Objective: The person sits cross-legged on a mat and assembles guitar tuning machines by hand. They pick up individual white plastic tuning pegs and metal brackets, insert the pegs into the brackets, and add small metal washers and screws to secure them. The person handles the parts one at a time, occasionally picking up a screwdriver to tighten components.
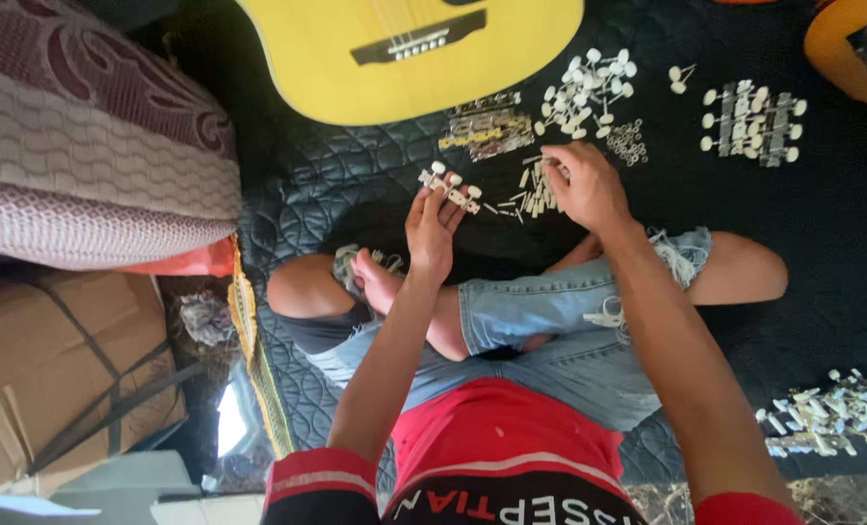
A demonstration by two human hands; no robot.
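I sit cross-legged on a black quilted mat (pixel 356 175). My left hand (pixel 431 228) holds up a metal tuning-machine strip with white knobs (pixel 450 187). Further right, my right hand (pixel 587 185) reaches down into a small pile of loose pale pegs (pixel 534 197) on the mat, fingers curled over them; whether it grips one is hidden. A yellow acoustic guitar body (pixel 395 49) lies just beyond both hands.
Heaps of white-knobbed tuners lie at the back (pixel 589 92), the back right (pixel 752 122) and near my right knee (pixel 827 413). A stack of metal strips (pixel 487 131) sits by the guitar. A second guitar (pixel 856 49) is far right; patterned cushions (pixel 84 136) and cardboard boxes (pixel 54 369) are left.
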